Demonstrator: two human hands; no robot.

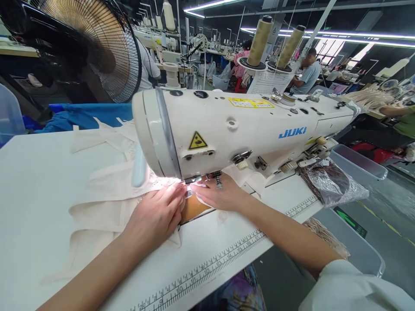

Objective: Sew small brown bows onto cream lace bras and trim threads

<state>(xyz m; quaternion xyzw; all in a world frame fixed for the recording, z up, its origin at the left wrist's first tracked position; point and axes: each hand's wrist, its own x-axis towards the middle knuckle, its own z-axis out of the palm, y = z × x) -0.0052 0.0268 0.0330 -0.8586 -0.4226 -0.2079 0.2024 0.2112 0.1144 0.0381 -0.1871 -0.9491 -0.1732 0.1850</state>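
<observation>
Cream fabric pieces (103, 185) lie in overlapping folds on the white sewing table, leading to the lit needle area of a white sewing machine (207, 129). My left hand (157, 211) is closed, its fingers pressed together on the fabric's edge just left of the presser foot (193, 179). My right hand (223, 193) lies flat with fingers stretched out on the fabric, right under the machine head. The head partly hides its back and fingers. Between my hands a brown plate (193, 208) shows. A pale blue object (139, 166) rests on the fabric beside the machine head.
A black fan (106, 47) stands at the left behind blue cloth (90, 115). Two thread cones (260, 41) rise behind the machine. A plastic-wrapped bundle (333, 183) sits at the table's right end, above clear bins (366, 250). A printed ruler (207, 278) runs along the front edge. Other people sit farther back.
</observation>
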